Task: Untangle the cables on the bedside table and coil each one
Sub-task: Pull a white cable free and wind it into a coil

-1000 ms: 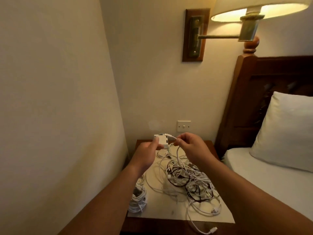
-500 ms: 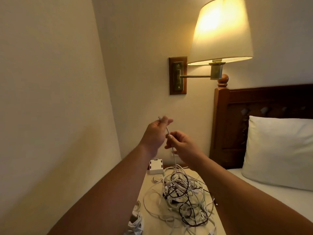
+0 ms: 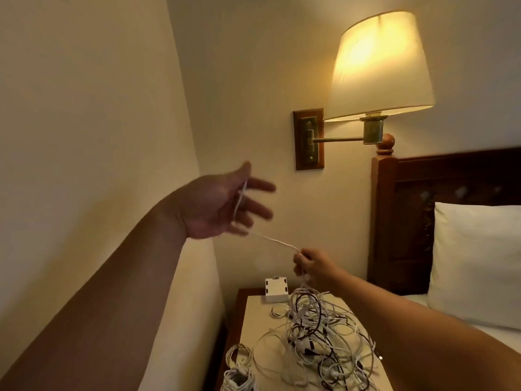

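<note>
Two bare hands were raised above the bedside table with one thin white cable [image 3: 277, 241] stretched taut between them. The left hand [image 3: 218, 206] was held high near the wall, its fingers [image 3: 260, 185] straight and spread, and the cable ran down across its palm; motion blur hid whether the thumb pinned it. The right hand [image 3: 313, 268] was lower, just above the table, with its fingers [image 3: 299, 261] curled and pinching the same cable. From that pinch the strand dropped straight into a single loose tangle of white and black cables [image 3: 318, 334], many thin loops crossing one another, heaped on the pale tabletop [image 3: 258, 314]. At the near left corner of the tabletop lay what looked like two coiled white cable bundles [image 3: 238, 372], one just behind the other, apart from the tangle. One small white square charger box [image 3: 276, 289] sat at the far edge of the tabletop, beside the tangle. One lit wall lamp with a cream shade [image 3: 380, 66] hung above, next to a dark wooden headboard [image 3: 408, 221] and one white pillow [image 3: 476, 263].
</note>
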